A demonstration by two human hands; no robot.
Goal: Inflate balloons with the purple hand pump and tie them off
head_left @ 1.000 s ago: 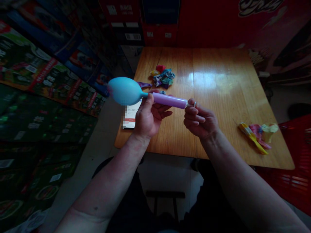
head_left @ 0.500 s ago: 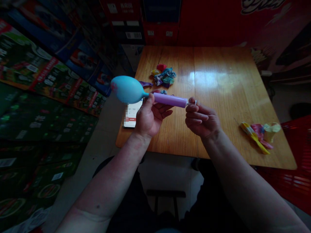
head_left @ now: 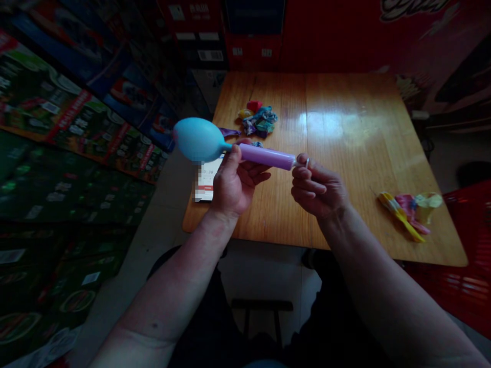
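A purple hand pump [head_left: 266,156] is held level above the near edge of a wooden table [head_left: 345,153]. My left hand [head_left: 232,181] is closed round its front end, where the neck of a part-inflated blue balloon [head_left: 197,139] sits on the nozzle. The balloon points left, past the table's edge. My right hand [head_left: 316,186] is closed on the white pump handle [head_left: 303,162] at the pump's right end, with the handle pushed almost fully in.
A heap of limp balloons [head_left: 259,120] lies at the table's far left, another small heap [head_left: 408,209] at the near right. A phone [head_left: 207,179] rests by the left edge. Stacked printed cartons [head_left: 69,128] line the left. A red crate [head_left: 470,245] stands right.
The pump and balloon have barely shifted. The balloon looks about the same size, and both hands keep their grip.
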